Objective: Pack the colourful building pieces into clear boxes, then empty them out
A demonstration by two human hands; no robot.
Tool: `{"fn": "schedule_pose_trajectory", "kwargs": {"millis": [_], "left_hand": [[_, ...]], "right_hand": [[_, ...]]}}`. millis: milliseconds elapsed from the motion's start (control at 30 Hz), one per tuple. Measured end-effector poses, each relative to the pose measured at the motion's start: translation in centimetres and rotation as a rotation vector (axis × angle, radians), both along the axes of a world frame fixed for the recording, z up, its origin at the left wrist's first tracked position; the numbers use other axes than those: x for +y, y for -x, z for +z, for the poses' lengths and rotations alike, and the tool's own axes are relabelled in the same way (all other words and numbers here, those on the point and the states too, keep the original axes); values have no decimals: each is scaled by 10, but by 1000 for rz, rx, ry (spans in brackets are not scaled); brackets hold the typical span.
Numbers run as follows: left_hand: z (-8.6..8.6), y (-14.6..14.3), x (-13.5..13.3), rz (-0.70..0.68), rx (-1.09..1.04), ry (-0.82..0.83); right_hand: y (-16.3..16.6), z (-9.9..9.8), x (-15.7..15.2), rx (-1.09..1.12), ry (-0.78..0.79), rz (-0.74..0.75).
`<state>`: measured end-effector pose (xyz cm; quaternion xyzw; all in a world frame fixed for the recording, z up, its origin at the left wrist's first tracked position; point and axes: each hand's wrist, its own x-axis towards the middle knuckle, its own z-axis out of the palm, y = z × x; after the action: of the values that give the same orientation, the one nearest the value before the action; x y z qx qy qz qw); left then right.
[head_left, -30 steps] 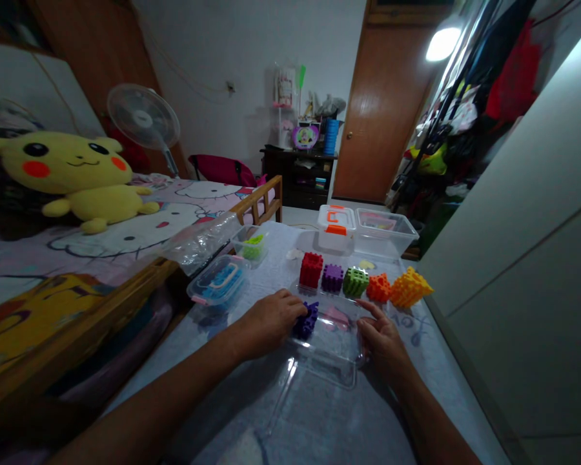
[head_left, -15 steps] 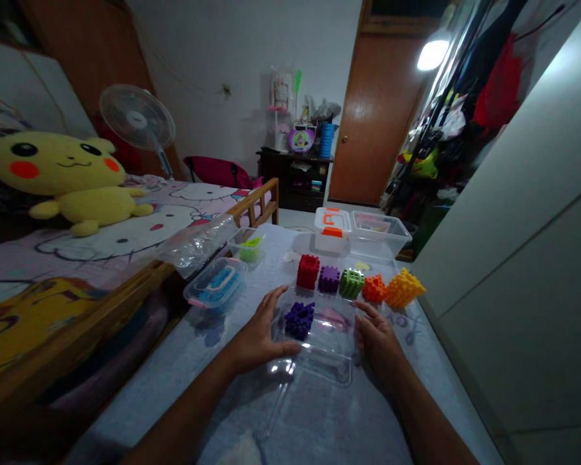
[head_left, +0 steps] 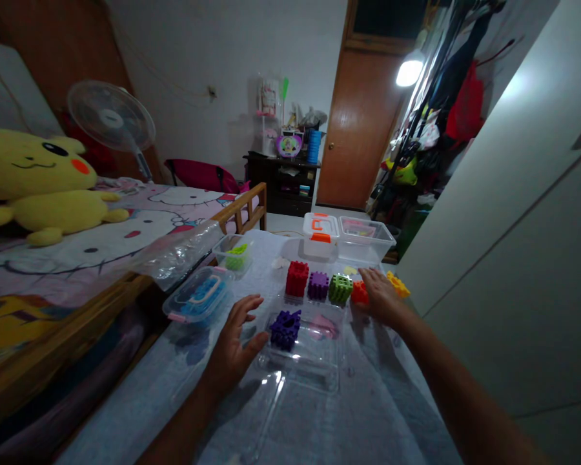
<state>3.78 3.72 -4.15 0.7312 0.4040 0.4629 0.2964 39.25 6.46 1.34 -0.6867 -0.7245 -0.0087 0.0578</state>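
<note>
My left hand [head_left: 235, 336] lies palm down with fingers spread against the left side of a clear plastic container [head_left: 319, 368]. A dark purple toothed block [head_left: 285, 328] sits inside it. Behind the container stands a row of blocks: red [head_left: 297, 278], purple [head_left: 318, 284], green [head_left: 339, 288], orange [head_left: 358, 292] and yellow [head_left: 397, 284]. My right hand [head_left: 380, 297] reaches over the row's right end. It rests between the orange and yellow blocks and covers part of each. Whether it grips one is hidden.
A blue-lidded box [head_left: 198, 297], a small clear box with green pieces [head_left: 235, 253] and a plastic bag [head_left: 174, 255] lie at the left. A white box with an orange handle [head_left: 320, 232] and a clear tub [head_left: 368, 237] stand behind. The bed is left, a wall right.
My left hand let go of the dark purple block, which now sits in the container. My right hand left the container's right side and reached forward to the orange and yellow blocks.
</note>
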Motion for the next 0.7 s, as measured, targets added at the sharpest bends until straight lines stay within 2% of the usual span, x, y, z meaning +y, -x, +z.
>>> {"fn": "schedule_pose_trajectory", "kwargs": {"millis": [100,300,433,700], "left_hand": [[2,2,-2,19,-12,-38],[4,1,-4,31,4,-59],[3,0,-5,46,20,-50],[4,0,-6,50,48,-33]], "right_hand": [[0,1,27,-177,239,-4],[-2,-3,58,-216,420,-33],[-3,-11,65,-252,500,-22],[-2,-20,70,-291,559,60]]}}
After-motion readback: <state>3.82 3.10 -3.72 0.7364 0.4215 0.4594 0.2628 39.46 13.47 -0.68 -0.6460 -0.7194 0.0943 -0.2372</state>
